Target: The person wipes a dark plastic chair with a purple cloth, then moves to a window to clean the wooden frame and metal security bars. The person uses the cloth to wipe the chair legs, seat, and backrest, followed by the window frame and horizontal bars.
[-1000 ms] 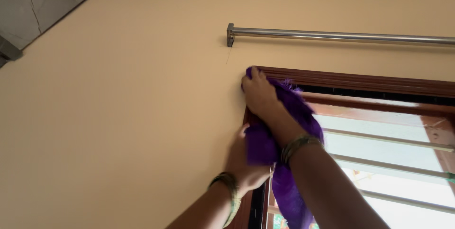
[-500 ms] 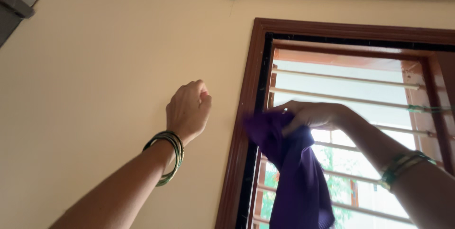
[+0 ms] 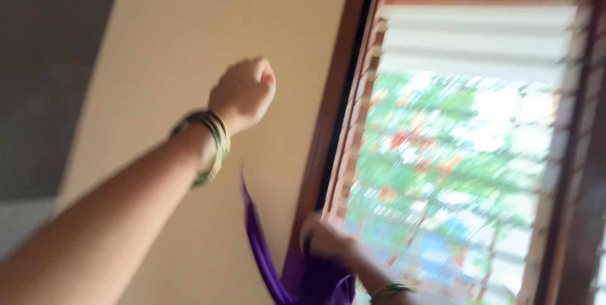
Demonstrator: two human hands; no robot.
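Two hands work apart: the left hand (image 3: 243,92), curled in an empty fist, hangs before the wall (image 3: 177,40) at centre, while the right hand (image 3: 326,239) clamps the purple cloth (image 3: 297,273) against the window frame (image 3: 328,122) at bottom centre, apparently to wipe it.

We see a cream wall (image 3: 164,46) beside a dark wooden window frame (image 3: 328,122), blurred green foliage (image 3: 442,172) bright beyond its horizontal bars (image 3: 473,59).
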